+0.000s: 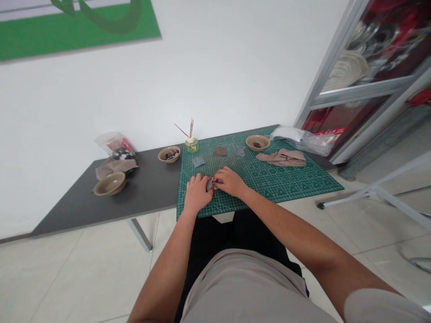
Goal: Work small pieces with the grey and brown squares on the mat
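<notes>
Left hand [198,194] and right hand [230,181] pinch a grey lump [210,183], perhaps clay, over a cutting mat [269,188]

White wall [215,76], green panel [67,33] high left — pale floor tiles [84,282] below; aluminium-framed glass cabinet [357,67] right.

Grey piece [210,184] between both hands [198,194]

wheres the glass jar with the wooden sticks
Head view: the glass jar sits at the far left corner of the green cutting mat, just right of a tan ceramic bowl.
</notes>
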`<state>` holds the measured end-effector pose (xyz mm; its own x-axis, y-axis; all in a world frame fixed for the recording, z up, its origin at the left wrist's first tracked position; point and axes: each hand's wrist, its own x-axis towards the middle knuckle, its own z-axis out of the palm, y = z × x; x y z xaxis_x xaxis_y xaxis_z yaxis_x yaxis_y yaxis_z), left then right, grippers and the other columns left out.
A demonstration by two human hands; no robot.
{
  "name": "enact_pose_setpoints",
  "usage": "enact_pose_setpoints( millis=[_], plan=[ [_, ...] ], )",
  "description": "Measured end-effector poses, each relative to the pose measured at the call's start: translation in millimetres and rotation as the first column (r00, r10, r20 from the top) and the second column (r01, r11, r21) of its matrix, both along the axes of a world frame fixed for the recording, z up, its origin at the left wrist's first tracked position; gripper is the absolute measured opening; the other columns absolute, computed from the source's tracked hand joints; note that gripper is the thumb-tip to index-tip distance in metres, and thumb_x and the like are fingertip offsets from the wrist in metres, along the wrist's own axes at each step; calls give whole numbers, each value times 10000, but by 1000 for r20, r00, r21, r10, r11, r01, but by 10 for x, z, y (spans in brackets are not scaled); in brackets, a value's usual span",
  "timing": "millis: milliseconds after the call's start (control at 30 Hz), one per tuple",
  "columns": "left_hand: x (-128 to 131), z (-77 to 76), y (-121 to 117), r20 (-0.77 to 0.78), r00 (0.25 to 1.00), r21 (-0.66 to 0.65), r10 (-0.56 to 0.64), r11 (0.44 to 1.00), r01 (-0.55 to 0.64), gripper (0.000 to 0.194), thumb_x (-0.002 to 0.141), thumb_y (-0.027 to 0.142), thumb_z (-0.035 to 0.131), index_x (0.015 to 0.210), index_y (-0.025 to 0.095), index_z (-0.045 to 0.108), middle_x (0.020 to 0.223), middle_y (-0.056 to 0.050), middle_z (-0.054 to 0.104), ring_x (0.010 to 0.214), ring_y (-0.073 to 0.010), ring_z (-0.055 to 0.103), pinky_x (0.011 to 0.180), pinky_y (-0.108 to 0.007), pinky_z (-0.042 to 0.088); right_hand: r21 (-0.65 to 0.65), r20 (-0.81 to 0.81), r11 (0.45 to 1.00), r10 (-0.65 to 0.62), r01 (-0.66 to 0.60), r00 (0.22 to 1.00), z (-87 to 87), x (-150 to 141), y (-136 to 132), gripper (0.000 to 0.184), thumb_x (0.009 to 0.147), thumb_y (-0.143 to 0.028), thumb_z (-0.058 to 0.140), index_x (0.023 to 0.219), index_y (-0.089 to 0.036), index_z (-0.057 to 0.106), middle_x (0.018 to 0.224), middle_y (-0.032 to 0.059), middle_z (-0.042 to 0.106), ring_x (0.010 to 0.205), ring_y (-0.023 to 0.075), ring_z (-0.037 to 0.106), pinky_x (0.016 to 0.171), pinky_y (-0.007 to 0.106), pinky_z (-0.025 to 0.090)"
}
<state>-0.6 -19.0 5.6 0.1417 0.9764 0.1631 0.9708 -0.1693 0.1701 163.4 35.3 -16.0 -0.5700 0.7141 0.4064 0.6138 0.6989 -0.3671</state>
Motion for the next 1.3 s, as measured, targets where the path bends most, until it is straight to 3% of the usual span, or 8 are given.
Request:
enact_pose_setpoints(
  millis=[200,400,733,967,1133,1200,1300],
  plan=[
    [2,6,-7,11,1000,-7,-2,1000,2,256,893,349,527,1120,260,604,1109,-85,563,1072,-288,492,906,-427,404,37,3,989,-141,141,990,-15,-12,-15,131,858,-256,660,744,-192,646,823,48,621,878,222,495,835,336,387],
    [4,9,-11,-3,1000,-3,3,1000,-3,255,908,358,506,1123,263,605,1113,-80,567,1068,-281,494,902,-419,404,17,24,1000,1,-1,1000,2,5,-6,94,875,-247,652,805,-187,671,865,37,661,858,200,507,883,338,373],
    [-10,-26,-2,-5,1000,23,-10,1000,10,262,885,339,546,1123,259,620,1100,-81,573,1046,-282,500,884,-411,407,72,47,985,-158,154,986,-31,-15,-21,125,883,-255,636,786,-183,669,861,61,653,900,229,500,843,346,387],
    [-26,-61,12,6,1000,49,-28,998,27,236,884,338,555,1093,256,627,1077,-88,577,1048,-298,502,862,-422,406,21,-10,1000,-11,11,1000,-16,10,1,88,865,-216,655,788,-180,678,859,32,681,841,198,519,866,330,391],
    [-33,-74,10,20,999,75,-36,997,34,237,888,337,556,1104,265,624,1054,-84,581,1027,-300,505,843,-422,403,9,-36,997,-72,72,997,-2,-2,-17,85,850,-204,656,767,-187,646,831,41,652,846,205,522,840,339,399],
    [-35,-78,12,35,998,87,-45,995,42,252,901,341,541,1132,271,616,1049,-83,585,1026,-298,506,846,-421,400,-33,-88,997,-67,64,994,2,-5,-28,15,858,-180,647,845,-185,651,877,43,670,871,202,544,837,333,408],
    [-44,-89,21,76,995,98,-62,994,54,253,923,363,520,1140,273,613,1063,-82,597,1036,-291,508,860,-416,397,-110,-198,993,-56,35,979,2,0,-44,125,852,-164,649,973,-186,627,913,34,668,874,187,581,809,310,433]
  ],
)
